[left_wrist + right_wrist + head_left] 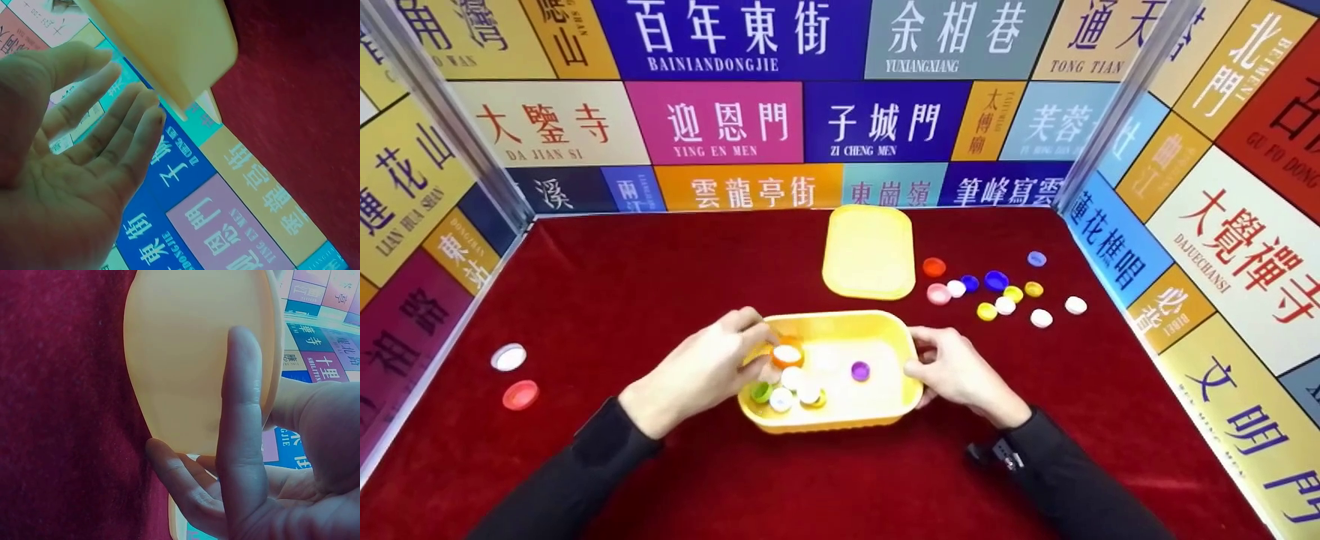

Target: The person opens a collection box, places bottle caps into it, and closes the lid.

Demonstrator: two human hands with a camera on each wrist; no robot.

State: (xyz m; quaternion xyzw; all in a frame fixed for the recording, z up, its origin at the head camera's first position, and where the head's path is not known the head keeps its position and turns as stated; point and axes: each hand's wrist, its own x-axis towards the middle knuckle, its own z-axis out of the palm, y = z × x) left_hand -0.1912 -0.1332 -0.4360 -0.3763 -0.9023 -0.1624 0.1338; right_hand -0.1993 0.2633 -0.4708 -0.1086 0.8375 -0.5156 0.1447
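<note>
A yellow plastic container [840,424] stands on the red cloth. My right hand [960,373] grips its right end, with one finger along the outer wall [185,371] and the thumb at the rim. Over the left end reaches my left hand [709,367], its fingers loosely bent beside an orange cap [787,354] with white inside. In the left wrist view, nothing shows between the fingers of that hand [84,146]. Several white caps [781,400] and a green cap [761,392] cluster below it. A purple cap [860,370] lies apart in the container.
Behind the container lies a yellow lid [870,253]. Several loose caps, among them a red cap [934,267] and a blue cap [996,281], are scattered at the right. A white cap [508,357] and a red-pink cap [520,394] lie far left. Printed panels [712,120] enclose the table.
</note>
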